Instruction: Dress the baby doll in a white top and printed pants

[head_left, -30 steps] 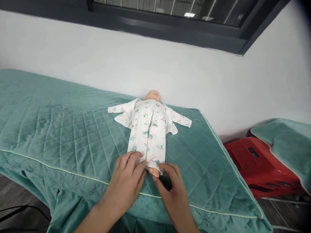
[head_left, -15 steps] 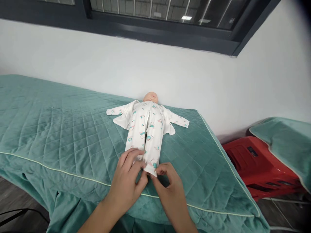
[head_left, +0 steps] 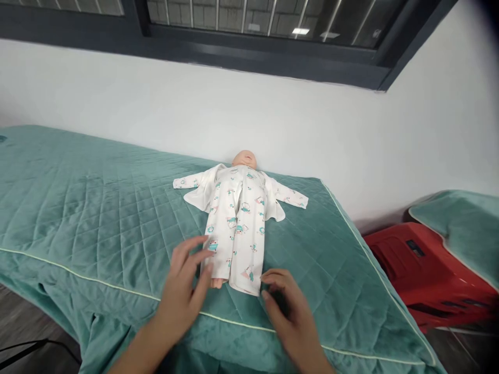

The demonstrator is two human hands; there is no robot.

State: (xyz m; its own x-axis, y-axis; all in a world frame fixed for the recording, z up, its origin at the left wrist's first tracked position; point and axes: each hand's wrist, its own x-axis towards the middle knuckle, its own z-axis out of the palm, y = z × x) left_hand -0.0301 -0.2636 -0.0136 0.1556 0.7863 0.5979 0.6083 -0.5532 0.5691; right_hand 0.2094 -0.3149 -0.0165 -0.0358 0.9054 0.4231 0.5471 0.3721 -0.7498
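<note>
A doll point(head_left: 245, 158) lies on its back on the green quilted cover point(head_left: 128, 213), its head toward the wall. White printed pants point(head_left: 247, 239) lie along its legs, over a white printed top point(head_left: 292, 197) with both sleeves spread out. Toes show below the pants' left leg; the right leg's hem covers the other foot. My left hand point(head_left: 183, 288) is beside the left pant leg, fingers apart and holding nothing. At the lower right corner of the right hem, my right hand point(head_left: 286, 306) has thumb and forefinger slightly apart, fingertips close to the cloth.
Behind the cover stands a white wall point(head_left: 249, 114) below a dark-framed, barred window point(head_left: 253, 47). A red plastic chair point(head_left: 429, 270), partly under green cloth point(head_left: 463, 223), is at the right. A black cable point(head_left: 42, 342) shows at the lower left.
My left hand has let go of the pants and moved left, opening its fingers. My right hand has moved right, off the hem's underside. The right hem now lies flat and toes show at the left.
</note>
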